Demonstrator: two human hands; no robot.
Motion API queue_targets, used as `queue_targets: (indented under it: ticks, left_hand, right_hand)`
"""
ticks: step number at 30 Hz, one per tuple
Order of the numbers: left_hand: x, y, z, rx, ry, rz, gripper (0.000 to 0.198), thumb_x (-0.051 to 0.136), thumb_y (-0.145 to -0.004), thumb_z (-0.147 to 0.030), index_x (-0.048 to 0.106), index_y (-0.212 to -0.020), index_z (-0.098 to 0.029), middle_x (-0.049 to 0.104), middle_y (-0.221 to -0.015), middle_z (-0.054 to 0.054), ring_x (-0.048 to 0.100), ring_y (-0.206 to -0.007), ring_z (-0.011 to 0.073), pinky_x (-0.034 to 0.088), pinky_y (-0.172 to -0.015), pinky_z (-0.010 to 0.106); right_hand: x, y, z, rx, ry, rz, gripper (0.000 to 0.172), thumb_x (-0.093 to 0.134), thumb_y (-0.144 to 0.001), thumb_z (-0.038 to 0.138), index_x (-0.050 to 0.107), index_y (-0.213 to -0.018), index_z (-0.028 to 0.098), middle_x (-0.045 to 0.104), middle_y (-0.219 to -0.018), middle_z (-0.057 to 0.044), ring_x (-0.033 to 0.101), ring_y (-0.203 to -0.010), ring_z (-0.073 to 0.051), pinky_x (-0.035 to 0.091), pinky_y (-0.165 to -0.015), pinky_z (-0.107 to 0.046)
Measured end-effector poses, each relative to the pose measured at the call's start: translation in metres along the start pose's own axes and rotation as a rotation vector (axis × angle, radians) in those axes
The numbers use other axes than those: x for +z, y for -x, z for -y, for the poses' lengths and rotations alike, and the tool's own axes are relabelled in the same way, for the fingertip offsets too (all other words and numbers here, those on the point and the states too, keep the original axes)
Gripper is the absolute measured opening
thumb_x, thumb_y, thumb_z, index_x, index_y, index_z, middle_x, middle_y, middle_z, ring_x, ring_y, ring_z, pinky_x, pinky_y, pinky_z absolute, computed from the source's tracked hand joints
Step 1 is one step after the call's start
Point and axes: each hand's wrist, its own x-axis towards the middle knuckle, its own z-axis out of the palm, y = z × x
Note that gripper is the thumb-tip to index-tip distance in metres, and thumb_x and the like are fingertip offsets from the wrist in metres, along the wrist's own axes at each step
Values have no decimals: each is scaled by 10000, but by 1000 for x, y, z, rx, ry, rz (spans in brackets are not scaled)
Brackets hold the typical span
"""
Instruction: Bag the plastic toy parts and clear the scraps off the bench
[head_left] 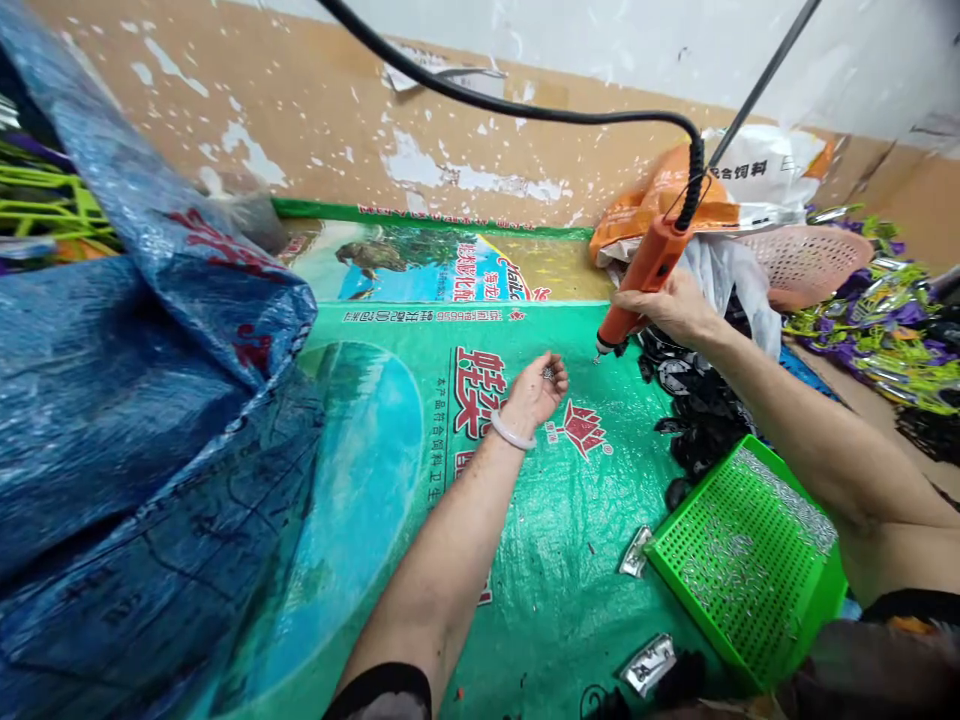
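Observation:
My right hand [679, 308] grips an orange electric screwdriver [651, 262], tilted with its bit pointing down toward the green sheet. A black cord runs from the tool's top. To its lower left, my left hand [536, 390] is cupped, fingers curled around a few small metal screws [548, 374]. A light bangle circles that wrist. Below my right forearm, a bright green perforated basket [694, 610] holds many loose silver screws [724, 565]. Black parts [697, 410] lie heaped beside the basket's far end. Two silver pieces, one upper [636, 552] and one lower [648, 664], rest near its left side.
A printed green plastic sheet [570, 530] covers the work surface. Large blue sacking [150, 400] bulges on the left. At the back right are an orange and white bag [660, 195], a pink basket [814, 262] and yellow-green and purple pieces [885, 330]. Cardboard lines the wall.

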Motion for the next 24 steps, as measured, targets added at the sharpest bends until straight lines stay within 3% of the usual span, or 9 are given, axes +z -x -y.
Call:
queue_targets:
  ticks: [4, 8, 15, 19, 24]
  left_hand:
    - [0, 0, 0, -1, -19, -4, 279, 478, -1015, -215, 575, -766, -135, 551, -626, -4, 516, -516, 66, 389, -489, 168]
    - [2, 1, 1, 15, -20, -19, 265, 489, -1002, -196, 576, -759, -135, 545, -620, -2, 507, -523, 74, 383, -487, 171]
    - [25, 12, 12, -27, 34, -203, 277, 435, -1004, -188, 520, -742, -162, 563, -661, 32, 603, -643, 134, 534, -674, 254]
    - [47, 33, 30, -149, 69, -89, 305, 392, -1016, -252, 540, -770, -148, 577, -705, 69, 623, -686, 171, 556, -676, 293]
    - [60, 69, 49, -227, 70, 82, 186, 469, -963, -140, 572, -810, -121, 514, -674, 24, 507, -566, 95, 438, -515, 173]
  right_hand:
    - [0, 5, -11, 17, -15, 8, 493, 858, -628, 366, 567, -1010, 255, 575, -722, 6, 645, -716, -255, 636, -601, -506]
    - [-1, 4, -6, 41, -1, 16, 488, 857, -626, 389, 567, -993, 252, 583, -716, 3, 640, -699, -256, 629, -591, -499]
    - [-2, 18, 47, 24, -15, -4, 382, 819, -689, 382, 597, -961, 234, 631, -794, -34, 652, -732, -249, 618, -595, -447]
    - [-3, 42, 88, 72, -42, 36, 363, 824, -691, 352, 628, -970, 225, 652, -828, -36, 663, -751, -237, 613, -605, -402]
    - [-12, 71, 120, 145, -84, 94, 410, 852, -652, 338, 653, -989, 216, 663, -836, -45, 675, -753, -252, 608, -591, -400]
